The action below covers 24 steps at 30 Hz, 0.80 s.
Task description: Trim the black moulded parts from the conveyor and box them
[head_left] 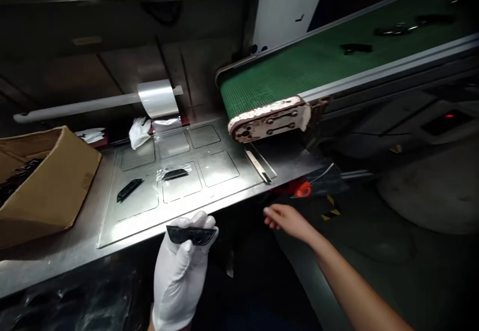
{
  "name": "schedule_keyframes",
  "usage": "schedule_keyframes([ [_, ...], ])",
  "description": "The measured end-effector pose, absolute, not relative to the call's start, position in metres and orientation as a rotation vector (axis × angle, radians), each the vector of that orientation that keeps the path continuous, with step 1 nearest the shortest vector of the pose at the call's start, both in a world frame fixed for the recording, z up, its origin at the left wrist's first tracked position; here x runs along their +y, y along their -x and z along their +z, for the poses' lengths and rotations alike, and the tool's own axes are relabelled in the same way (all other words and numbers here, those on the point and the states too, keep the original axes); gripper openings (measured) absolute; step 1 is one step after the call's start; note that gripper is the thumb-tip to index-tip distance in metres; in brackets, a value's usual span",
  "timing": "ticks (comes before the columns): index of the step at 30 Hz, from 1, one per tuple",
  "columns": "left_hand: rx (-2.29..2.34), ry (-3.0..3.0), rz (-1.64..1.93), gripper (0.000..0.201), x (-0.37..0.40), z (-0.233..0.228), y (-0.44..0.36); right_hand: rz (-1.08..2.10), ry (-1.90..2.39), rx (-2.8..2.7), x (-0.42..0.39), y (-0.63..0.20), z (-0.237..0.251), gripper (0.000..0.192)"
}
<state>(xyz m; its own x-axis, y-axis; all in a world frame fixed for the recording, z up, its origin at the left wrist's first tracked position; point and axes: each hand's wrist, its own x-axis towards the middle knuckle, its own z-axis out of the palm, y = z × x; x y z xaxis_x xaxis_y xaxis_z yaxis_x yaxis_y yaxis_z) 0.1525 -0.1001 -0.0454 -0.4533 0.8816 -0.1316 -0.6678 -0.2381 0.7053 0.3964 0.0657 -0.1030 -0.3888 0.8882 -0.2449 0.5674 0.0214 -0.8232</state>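
Observation:
My left hand (179, 276), in a white glove, holds a small black plastic part (192, 235) between thumb and fingers, just in front of the bench edge. My bare right hand (285, 219) is in the air to the right, its fingers curled closed; whether anything is in them is hidden. On the clear sheet over the bench, a black part (129, 190) lies at the left and another black part (175, 174) lies on a bit of clear film. A utility knife (258, 165) rests near the sheet's right edge.
A cardboard box (48, 186) with black parts stands at left. Behind the sheet are a film roll (158, 99) on a white rod and a crumpled white glove (139, 132). A green conveyor belt (292, 72) carries dark parts. An orange-handled tool (302, 189) is below it.

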Motion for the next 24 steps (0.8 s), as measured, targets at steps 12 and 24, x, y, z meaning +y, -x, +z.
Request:
schedule_keyframes([
  [12,1.58,-0.646,1.705,0.025,-0.082,-0.046,-0.135,0.764,0.246,-2.484,0.047,-0.269,-0.006,0.014],
  [24,2.435,-0.774,1.416,0.04,-0.043,-0.035,-0.039,0.08,0.308,-3.073,0.191,-0.122,0.01,0.02],
])
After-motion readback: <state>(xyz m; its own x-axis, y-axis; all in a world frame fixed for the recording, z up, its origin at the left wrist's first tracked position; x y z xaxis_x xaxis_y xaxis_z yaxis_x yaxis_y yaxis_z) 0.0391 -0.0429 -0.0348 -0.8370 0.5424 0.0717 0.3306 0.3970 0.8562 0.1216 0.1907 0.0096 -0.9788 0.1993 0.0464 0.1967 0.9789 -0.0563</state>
